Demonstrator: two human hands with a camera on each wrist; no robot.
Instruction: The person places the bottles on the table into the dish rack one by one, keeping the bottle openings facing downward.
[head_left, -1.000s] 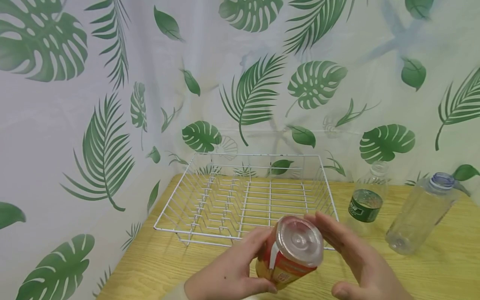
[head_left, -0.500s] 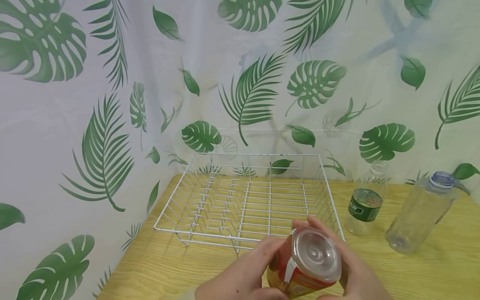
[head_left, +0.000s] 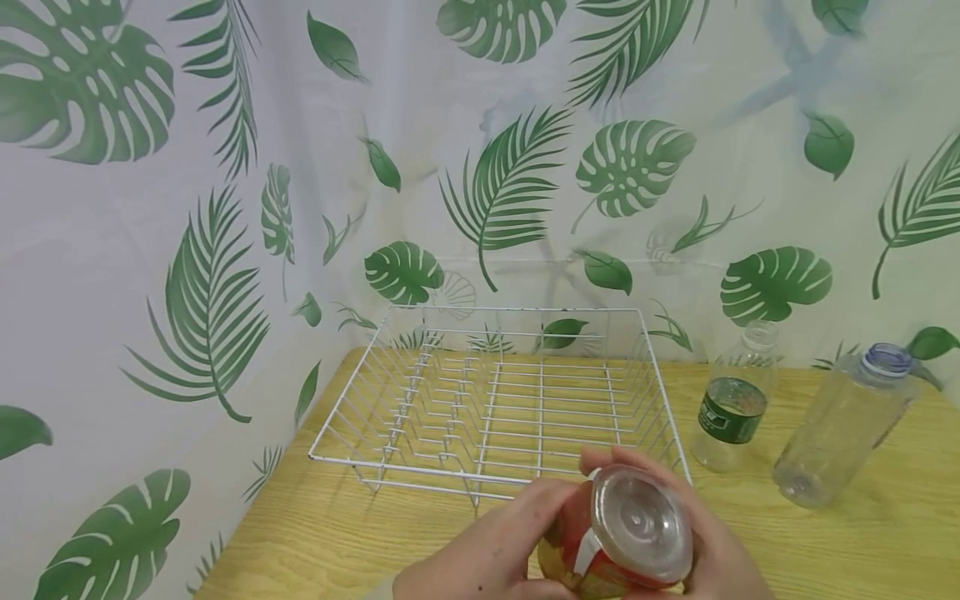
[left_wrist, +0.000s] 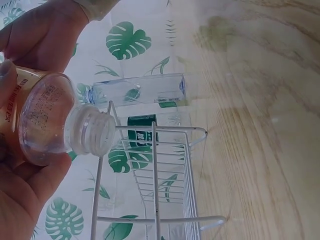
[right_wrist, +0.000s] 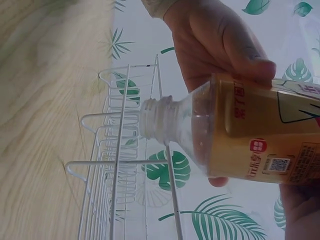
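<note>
Clear plastic bottle (head_left: pixel 617 533) with red-and-gold label, neck down.
The left hand (head_left: pixel 491 546) and right hand (head_left: pixel 720 558) grasp it with curled fingers near a white wire rack (head_left: pixel 420 469).

QR code (right_wrist: pixel 278 164), red Chinese chars (right_wrist: pixel 239 100) – orange btl label (right_wrist: pixel 265 129), wording unclear

On the counter (head_left: pixel 315 533) stands the rack (head_left: pixel 420 470), with the sheet (head_left: pixel 420 117) behind and left of it. Right of the rack is one bottle (head_left: pixel 731 410), and farther right a second bottle (head_left: pixel 840 429). Before the rack, a third bottle (head_left: pixel 641 523) is between left grip (head_left: pixel 491 543) and right grip (head_left: pixel 716 546).
</note>
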